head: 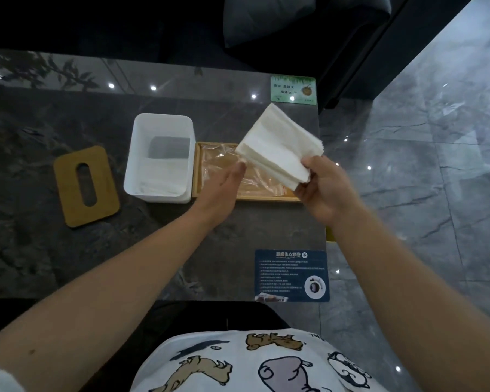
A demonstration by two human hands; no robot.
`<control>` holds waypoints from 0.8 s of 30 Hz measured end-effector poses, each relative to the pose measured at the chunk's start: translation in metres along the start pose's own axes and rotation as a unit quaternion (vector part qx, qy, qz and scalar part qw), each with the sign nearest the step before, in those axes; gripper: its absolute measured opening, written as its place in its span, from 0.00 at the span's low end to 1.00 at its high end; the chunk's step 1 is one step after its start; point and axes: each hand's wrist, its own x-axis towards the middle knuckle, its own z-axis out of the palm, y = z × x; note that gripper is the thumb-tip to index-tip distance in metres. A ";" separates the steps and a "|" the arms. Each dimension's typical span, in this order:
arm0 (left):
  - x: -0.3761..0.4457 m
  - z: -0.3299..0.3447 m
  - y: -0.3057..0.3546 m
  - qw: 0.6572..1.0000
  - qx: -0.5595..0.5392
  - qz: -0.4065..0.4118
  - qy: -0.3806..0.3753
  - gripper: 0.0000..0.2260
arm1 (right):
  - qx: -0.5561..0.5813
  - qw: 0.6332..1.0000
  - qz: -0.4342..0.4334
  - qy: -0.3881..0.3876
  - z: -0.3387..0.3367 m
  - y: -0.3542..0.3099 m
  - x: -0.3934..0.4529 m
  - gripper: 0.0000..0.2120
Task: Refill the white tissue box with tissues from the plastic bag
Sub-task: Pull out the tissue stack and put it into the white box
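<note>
The white tissue box (161,128) stands open on the dark table, with some white tissues lying in its near half. Right of it, a clear plastic bag (224,162) lies flat in a wooden tray (196,171). My right hand (327,190) grips a stack of white tissues (277,149) by its near end and holds it above the tray. My left hand (224,190) is flat with fingers stretched out over the bag, its fingertips close to the stack's lower left corner. I cannot tell whether they touch.
The box's wooden lid (87,186) with an oval slot lies left of the box. A green card (293,90) sits at the far right table corner and a blue printed card (292,275) near the front right. The table edge runs along the right, grey floor beyond.
</note>
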 end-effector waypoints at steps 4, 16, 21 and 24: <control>-0.024 -0.001 0.018 0.936 -0.351 0.000 -0.008 0.20 | 0.012 1.000 0.000 0.012 0.032 0.032 -0.018 0.14; -0.052 -0.077 0.012 0.946 -0.300 -0.062 0.103 0.08 | -0.232 0.970 0.010 -0.076 0.075 0.052 -0.021 0.25; -0.057 -0.123 0.004 0.965 -0.256 -0.057 0.020 0.10 | -0.315 0.924 0.072 -0.205 0.116 0.042 0.006 0.17; -0.055 -0.145 0.001 0.973 -0.222 -0.053 0.025 0.09 | -0.299 0.926 0.063 -0.223 0.134 0.050 0.016 0.09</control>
